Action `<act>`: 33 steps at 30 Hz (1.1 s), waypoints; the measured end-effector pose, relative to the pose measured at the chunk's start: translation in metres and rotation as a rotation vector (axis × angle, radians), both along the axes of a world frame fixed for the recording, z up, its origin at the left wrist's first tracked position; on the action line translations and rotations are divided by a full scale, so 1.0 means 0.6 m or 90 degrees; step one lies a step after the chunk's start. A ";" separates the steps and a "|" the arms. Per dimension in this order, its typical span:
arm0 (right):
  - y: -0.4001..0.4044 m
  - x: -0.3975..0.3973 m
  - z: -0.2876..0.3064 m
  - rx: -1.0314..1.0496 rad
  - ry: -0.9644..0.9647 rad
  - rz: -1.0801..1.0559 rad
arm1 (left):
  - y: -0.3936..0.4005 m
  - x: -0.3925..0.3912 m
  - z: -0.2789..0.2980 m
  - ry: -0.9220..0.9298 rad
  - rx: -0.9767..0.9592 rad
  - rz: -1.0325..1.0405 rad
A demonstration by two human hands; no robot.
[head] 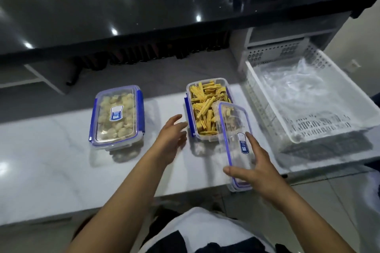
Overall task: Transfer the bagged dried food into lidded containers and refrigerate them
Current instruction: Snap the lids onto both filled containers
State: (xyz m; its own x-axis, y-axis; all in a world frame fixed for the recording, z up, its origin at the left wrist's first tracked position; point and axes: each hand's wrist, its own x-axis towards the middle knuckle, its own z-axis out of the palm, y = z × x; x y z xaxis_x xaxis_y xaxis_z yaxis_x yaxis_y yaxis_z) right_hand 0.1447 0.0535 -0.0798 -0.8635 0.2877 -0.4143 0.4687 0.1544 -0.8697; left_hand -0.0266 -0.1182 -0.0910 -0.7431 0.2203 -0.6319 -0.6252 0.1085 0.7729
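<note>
Nearest the camera, two bare forearms are stretched forward over the white counter (51, 160). A clear lid (236, 139) with a blue seal is gripped at its near end by the right hand (255, 168), thumb toward the counter edge and fingers laid over the top by the label. The lid is held tilted, its far end overlapping the near right corner of the open container (207, 109), which is filled with yellow dried sticks (205, 107). The left hand (170, 137) is held open with fingers spread, just beside that container's near left side and its blue clip; it grips nothing, and whether it touches the wall cannot be told.

The step in hand is judged to be the lidding of this second container. The next move calls for the lid to be squared over the rim, lowered flat and pressed down, with the base steadied by the left hand, and then for the side clips to be snapped shut.

Farther left, well apart, a closed container (117, 115) of pale dried pieces stands already lidded. To the right, a white perforated basket (259, 96) holding clear crumpled plastic (294, 88) is seen. Behind, a black glossy upper ledge (144, 6) is raised. Refrigeration is not yet begun.
</note>
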 end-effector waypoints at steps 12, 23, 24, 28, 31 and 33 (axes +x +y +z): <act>0.030 0.035 -0.021 -0.130 -0.019 -0.013 | -0.010 -0.033 -0.027 -0.074 0.062 -0.013; -0.026 0.014 0.031 0.371 -0.146 0.119 | -0.084 0.130 -0.049 -0.080 0.142 0.024; -0.032 0.003 0.035 0.427 -0.165 0.152 | -0.095 0.139 -0.050 -0.080 0.144 0.024; -0.070 -0.039 0.042 0.586 -0.205 0.268 | -0.126 0.163 -0.057 -0.080 0.160 0.012; -0.104 -0.051 0.031 0.613 -0.236 0.305 | -0.134 0.168 -0.057 -0.083 0.183 0.018; -0.112 -0.045 0.029 0.627 -0.246 0.297 | -0.136 0.165 -0.058 -0.082 0.197 0.019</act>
State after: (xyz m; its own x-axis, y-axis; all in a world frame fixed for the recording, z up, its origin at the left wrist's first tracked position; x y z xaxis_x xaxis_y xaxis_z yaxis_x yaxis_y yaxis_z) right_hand 0.1178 -0.0137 -0.0623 -0.8352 0.3192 -0.4479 0.3964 0.9139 -0.0878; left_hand 0.0727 -0.2001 -0.1259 -0.6708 0.3954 -0.6275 -0.7190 -0.1394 0.6808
